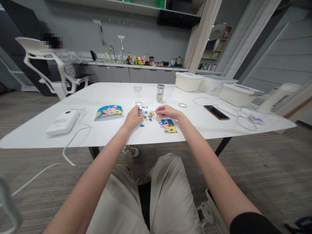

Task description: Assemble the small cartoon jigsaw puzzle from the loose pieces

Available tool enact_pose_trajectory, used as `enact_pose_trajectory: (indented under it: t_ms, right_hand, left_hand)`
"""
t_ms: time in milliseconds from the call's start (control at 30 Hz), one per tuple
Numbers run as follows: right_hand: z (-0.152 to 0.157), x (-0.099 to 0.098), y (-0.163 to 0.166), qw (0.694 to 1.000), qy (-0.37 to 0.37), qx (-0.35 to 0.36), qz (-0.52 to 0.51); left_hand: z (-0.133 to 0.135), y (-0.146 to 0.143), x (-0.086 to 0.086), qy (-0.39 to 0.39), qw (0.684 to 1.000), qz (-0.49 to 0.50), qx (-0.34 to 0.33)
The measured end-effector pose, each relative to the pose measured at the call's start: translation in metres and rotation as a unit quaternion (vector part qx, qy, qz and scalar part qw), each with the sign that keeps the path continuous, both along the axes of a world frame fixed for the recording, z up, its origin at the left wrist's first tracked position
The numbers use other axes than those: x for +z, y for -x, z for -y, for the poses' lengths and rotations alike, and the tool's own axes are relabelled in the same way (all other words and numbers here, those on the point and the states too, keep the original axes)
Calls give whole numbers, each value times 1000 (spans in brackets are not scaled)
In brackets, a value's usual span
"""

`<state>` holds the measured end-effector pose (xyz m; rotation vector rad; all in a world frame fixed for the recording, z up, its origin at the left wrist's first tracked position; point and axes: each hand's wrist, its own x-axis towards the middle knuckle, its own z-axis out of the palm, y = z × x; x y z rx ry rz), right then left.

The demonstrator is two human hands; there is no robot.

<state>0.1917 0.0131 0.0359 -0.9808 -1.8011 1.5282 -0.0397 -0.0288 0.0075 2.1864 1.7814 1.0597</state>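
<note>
Flanking puzzle pieces [151, 113] | left hand [133, 117], right hand [168, 111] | forearms [97, 175] stretched forward | grip: can't discern on either

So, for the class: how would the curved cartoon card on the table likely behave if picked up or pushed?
The card looks thin, so it is probably light. Its bowed shape suggests some springiness rather than floppiness. Pushed, it may slide or rock, since it doesn't lie flat on the smooth-looking table.
</note>
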Motion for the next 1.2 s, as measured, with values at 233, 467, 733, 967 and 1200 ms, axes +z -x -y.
enact_pose_trajectory:
  t_ms: [233,467,733,967,1200]
  right_hand:
    - [1,1,0,1000,12,10,-2]
    - [5,2,1,1000,12,17,-19]
    - [4,3,2,999,-8,35,-4]
    - [6,3,3,998,-24,59,-7]
    - [9,5,4,997,0,71,-19]
  left_hand:
    - [-1,0,-1,-1,1000,4,0]
    - [0,0,0,-7,1000,6,-1]
    - [12,-9,13,-39,987,-51,-147]
    - [23,-31,16,-62,954,-186,-225]
    - [26,-32,16,-45,961,-175,-208]
